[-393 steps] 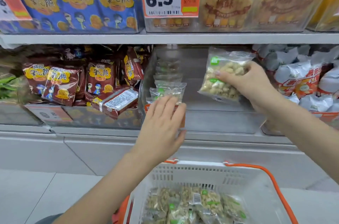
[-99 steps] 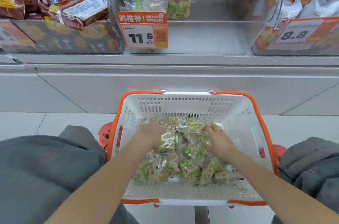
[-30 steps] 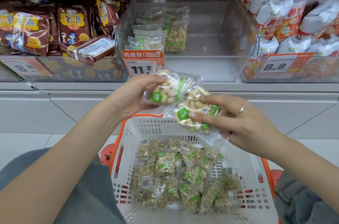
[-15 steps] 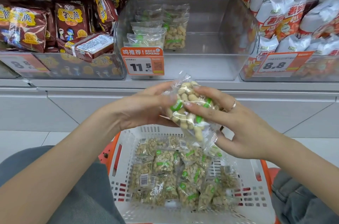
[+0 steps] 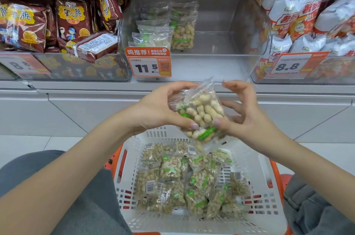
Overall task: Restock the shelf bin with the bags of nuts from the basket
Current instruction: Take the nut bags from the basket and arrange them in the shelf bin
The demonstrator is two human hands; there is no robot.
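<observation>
While both the left hand [image 5: 157, 109] and right hand [image 5: 240, 117] pinch the upright bag of nuts [image 5: 199, 111], the shelf bin [image 5: 249, 23] lies straight ahead above them.

Shelf and floor in front of me

I see a grey shelf [image 5: 192, 85] carrying three clear bins: brown snack packs [image 5: 73, 17] left, the nut bin [image 5: 247, 23] middle, white bags [image 5: 307, 15] right. The white basket [image 5: 269, 177] sits on the tiled floor [image 5: 25, 144].

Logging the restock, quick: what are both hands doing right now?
Left hand: curled round the bag of nuts, holding it above the basket.
Right hand: thumb pinches the same bag low down; upper fingers curled just clear of it.
</observation>
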